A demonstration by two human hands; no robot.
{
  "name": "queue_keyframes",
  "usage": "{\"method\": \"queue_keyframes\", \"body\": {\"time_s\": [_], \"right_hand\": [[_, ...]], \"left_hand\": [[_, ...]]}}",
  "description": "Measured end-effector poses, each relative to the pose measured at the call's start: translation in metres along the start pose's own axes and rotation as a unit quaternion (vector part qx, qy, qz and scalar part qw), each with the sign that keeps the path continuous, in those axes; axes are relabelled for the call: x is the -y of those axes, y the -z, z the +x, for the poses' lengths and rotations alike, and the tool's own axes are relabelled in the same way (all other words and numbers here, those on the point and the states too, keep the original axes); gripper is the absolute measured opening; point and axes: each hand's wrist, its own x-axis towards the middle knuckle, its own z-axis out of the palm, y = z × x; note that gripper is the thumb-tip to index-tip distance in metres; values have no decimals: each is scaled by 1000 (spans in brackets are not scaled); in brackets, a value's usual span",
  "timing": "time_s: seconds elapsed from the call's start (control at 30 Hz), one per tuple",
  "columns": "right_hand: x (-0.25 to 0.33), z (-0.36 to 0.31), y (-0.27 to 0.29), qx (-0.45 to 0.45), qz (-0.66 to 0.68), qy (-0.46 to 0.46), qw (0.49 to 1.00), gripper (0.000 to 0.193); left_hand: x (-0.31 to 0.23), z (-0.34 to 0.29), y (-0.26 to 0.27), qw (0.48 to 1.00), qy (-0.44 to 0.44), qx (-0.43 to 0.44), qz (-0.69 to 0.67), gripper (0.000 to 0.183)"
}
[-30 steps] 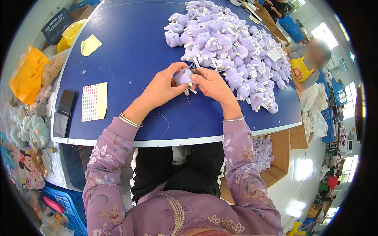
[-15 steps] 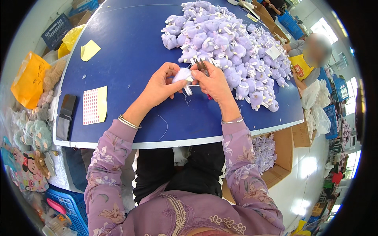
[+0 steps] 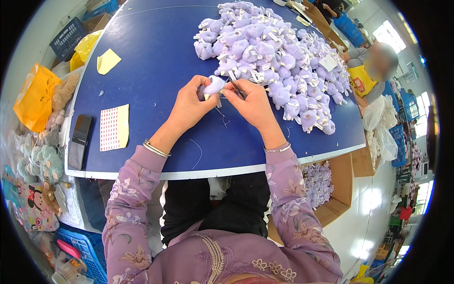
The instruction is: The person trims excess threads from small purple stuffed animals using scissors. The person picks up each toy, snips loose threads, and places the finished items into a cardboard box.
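A small lilac plush toy (image 3: 217, 85) is gripped between the fingers and thumb of my left hand (image 3: 191, 105), above the front half of the blue table. A white tag hangs from its underside. My right hand (image 3: 254, 104) is closed around thread snips (image 3: 238, 89), whose dark blades point up and away to the left. The thumb and forefinger of that hand pinch at the toy's right side; whether they hold a thread there is too small to tell. Just beyond both hands lies a large pile of similar lilac plush toys (image 3: 283, 66).
A red-dotted sticker sheet (image 3: 114, 128), a yellow paper (image 3: 108, 61) and a dark phone (image 3: 80, 142) lie on the table's left. Below its right edge stands a cardboard box (image 3: 339, 182) with lilac toys. A person in a yellow apron (image 3: 362, 79) sits at the right.
The toy has been turned and raised slightly in my left hand. My right hand has rolled over, tilting the snips to the left, and its fingertips have drawn a little lower beside the toy.
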Motion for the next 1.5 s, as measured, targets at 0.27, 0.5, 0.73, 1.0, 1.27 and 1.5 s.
{"method": "queue_keyframes", "body": {"time_s": [0.27, 0.5, 0.73, 1.0, 1.27, 1.5], "right_hand": [[-7, 1, 4, 4, 101, -74, 992, 17], [-6, 3, 8, -22, 153, -99, 983, 18], [-9, 1, -2, -10, 25, -71, 997, 19], [-8, 1, 9, 39, 362, -163, 917, 11], [-7, 0, 9, 53, 267, -144, 951, 32], [-14, -2, -6, 68, 32, -24, 997, 38]], "left_hand": [[3, 1, 1, 1000, -8, 18, 5, 29], [0, 3, 2, 997, 26, 9, -68, 28], [-3, -2, 0, 1000, -30, 7, 5, 28], [7, 4, -1, 992, -12, 47, -113, 25], [4, 7, 5, 985, 41, 31, -168, 24], [11, 7, 3, 983, 27, 25, -180, 25]]}}
